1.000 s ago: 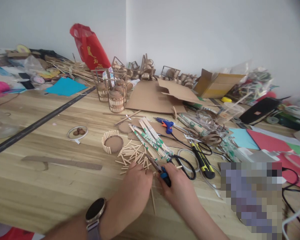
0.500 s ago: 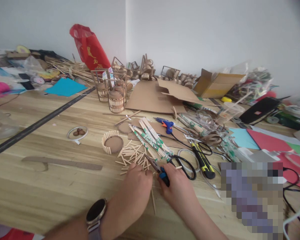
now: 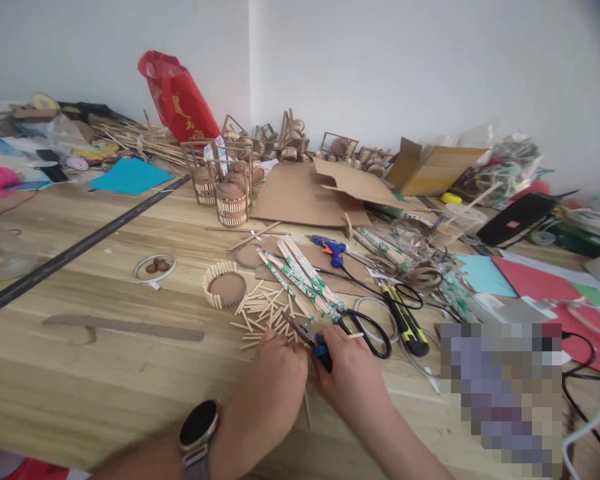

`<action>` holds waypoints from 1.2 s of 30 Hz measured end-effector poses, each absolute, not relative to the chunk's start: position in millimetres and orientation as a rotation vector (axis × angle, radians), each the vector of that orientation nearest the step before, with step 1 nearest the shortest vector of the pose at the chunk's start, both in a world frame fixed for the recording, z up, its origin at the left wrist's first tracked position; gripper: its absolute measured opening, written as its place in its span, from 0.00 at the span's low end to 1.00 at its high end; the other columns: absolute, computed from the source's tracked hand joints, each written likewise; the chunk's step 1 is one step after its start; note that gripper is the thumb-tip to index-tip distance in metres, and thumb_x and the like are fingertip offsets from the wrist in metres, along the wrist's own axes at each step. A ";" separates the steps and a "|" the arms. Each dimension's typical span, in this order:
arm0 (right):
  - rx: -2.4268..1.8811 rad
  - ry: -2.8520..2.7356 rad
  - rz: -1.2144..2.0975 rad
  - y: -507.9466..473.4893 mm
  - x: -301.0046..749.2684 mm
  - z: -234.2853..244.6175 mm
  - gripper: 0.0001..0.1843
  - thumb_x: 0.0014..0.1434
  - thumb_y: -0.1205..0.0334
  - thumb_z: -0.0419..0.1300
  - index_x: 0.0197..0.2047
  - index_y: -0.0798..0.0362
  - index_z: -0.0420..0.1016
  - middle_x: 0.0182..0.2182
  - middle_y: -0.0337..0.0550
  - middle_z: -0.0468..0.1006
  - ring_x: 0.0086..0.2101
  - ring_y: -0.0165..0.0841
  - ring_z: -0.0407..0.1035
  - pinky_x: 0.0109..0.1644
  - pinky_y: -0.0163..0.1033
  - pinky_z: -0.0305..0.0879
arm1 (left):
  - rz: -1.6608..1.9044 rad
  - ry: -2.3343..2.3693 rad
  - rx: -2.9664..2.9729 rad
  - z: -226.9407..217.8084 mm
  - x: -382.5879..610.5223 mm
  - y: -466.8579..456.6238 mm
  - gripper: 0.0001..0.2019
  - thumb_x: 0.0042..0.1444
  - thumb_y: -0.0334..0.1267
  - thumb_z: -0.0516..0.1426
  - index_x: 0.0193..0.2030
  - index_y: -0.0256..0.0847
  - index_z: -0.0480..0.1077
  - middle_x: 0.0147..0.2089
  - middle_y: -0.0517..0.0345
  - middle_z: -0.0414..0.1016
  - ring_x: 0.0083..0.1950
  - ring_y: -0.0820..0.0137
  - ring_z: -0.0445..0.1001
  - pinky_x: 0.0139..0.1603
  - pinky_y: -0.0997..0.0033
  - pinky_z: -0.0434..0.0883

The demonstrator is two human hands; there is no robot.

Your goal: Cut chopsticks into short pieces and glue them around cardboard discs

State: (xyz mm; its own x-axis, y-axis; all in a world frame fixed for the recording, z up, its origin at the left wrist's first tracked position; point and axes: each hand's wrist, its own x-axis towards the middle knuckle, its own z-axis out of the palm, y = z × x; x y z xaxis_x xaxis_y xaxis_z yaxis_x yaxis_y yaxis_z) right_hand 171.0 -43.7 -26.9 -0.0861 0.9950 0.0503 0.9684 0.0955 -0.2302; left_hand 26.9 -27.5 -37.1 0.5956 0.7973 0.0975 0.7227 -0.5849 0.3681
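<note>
My right hand (image 3: 350,367) is closed around the blue-handled pliers (image 3: 306,333), whose jaws point up and left over a pile of short wooden sticks (image 3: 263,307). Close beside it, my left hand (image 3: 280,373) is closed at the front edge of the pile. A thin wooden stick (image 3: 308,410) runs out below its fingers, though the grip itself is mostly hidden. Another stick end (image 3: 356,335) pokes out past the right knuckles. Left of the pile stands a round cardboard base (image 3: 227,288), partly ringed with upright short sticks. Paper-wrapped chopsticks (image 3: 303,273) lie just behind.
Black-handled scissors (image 3: 375,337) and a yellow-black utility knife (image 3: 405,320) lie to the right. Behind are a blue glue gun (image 3: 333,250), cardboard sheets (image 3: 300,193) and small stick baskets (image 3: 233,203). A cardboard strip (image 3: 130,327) lies at left.
Both hands shift slightly; the pliers move a little left and their handle comes nearer the left hand. The pile and the cardboard base look the same.
</note>
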 end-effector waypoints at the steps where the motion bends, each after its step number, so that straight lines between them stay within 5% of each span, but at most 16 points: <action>1: -1.955 -2.168 0.221 -42.7 172.6 -26.6 0.05 0.57 0.70 0.56 0.36 0.53 0.72 0.35 0.49 0.78 0.38 0.44 0.73 0.41 0.43 0.62 | 0.371 1.262 2.518 -37.2 26.5 -26.2 0.15 0.60 0.22 0.46 0.40 0.36 0.72 0.44 0.43 0.77 0.48 0.57 0.74 0.56 0.52 0.64; 11: -1.374 -1.921 1.027 -37.5 214.3 -1.8 0.13 0.61 0.52 0.55 0.32 0.52 0.70 0.26 0.38 0.71 0.29 0.33 0.66 0.33 0.35 0.61 | 0.362 0.831 2.026 -10.7 -1.8 -1.3 0.18 0.67 0.43 0.48 0.27 0.40 0.67 0.23 0.63 0.68 0.28 0.71 0.68 0.32 0.74 0.61; 14: -1.418 -1.856 0.957 -40.0 215.1 1.7 0.12 0.61 0.52 0.56 0.34 0.52 0.72 0.27 0.39 0.72 0.30 0.33 0.66 0.34 0.36 0.62 | 0.391 0.920 1.760 -15.4 -0.2 1.3 0.20 0.66 0.51 0.45 0.32 0.40 0.67 0.23 0.62 0.71 0.24 0.72 0.66 0.28 0.74 0.61; 18: -1.430 -1.925 0.886 -44.6 204.0 0.4 0.05 0.60 0.59 0.56 0.38 0.51 0.69 0.31 0.39 0.74 0.31 0.33 0.68 0.36 0.35 0.64 | 0.476 0.869 1.472 -30.0 5.7 3.1 0.22 0.60 0.59 0.49 0.34 0.39 0.67 0.30 0.55 0.77 0.32 0.66 0.74 0.35 0.70 0.68; 23: -1.356 -1.956 1.045 -48.6 193.8 -6.8 0.10 0.60 0.65 0.54 0.46 0.51 0.63 0.38 0.44 0.79 0.38 0.34 0.74 0.44 0.37 0.67 | 0.490 0.916 1.617 -35.3 10.6 0.4 0.18 0.61 0.51 0.51 0.32 0.39 0.71 0.32 0.57 0.77 0.34 0.66 0.73 0.35 0.72 0.65; 30: -1.343 -2.014 1.052 -50.3 193.9 -15.7 0.31 0.58 0.68 0.56 0.62 0.50 0.52 0.46 0.48 0.78 0.45 0.38 0.74 0.50 0.44 0.68 | 0.462 0.772 1.519 -21.4 14.8 -7.2 0.09 0.56 0.36 0.54 0.37 0.43 0.76 0.38 0.60 0.80 0.39 0.65 0.77 0.39 0.70 0.70; 36: -1.235 -2.051 0.841 -51.9 194.1 -18.3 0.36 0.55 0.72 0.57 0.64 0.44 0.53 0.54 0.48 0.69 0.47 0.37 0.71 0.51 0.44 0.69 | 0.383 0.702 1.228 -26.3 11.9 -7.3 0.06 0.50 0.38 0.58 0.27 0.40 0.75 0.26 0.61 0.77 0.30 0.66 0.76 0.37 0.68 0.70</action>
State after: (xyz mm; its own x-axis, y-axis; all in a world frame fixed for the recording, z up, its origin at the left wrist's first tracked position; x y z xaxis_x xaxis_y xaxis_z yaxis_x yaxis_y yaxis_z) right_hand 194.1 -51.9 -18.3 -0.3911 0.9054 0.1655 0.5286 0.3682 -0.7649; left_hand 11.9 -7.3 -26.3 0.7334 0.6192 -0.2804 0.0994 0.3103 0.9454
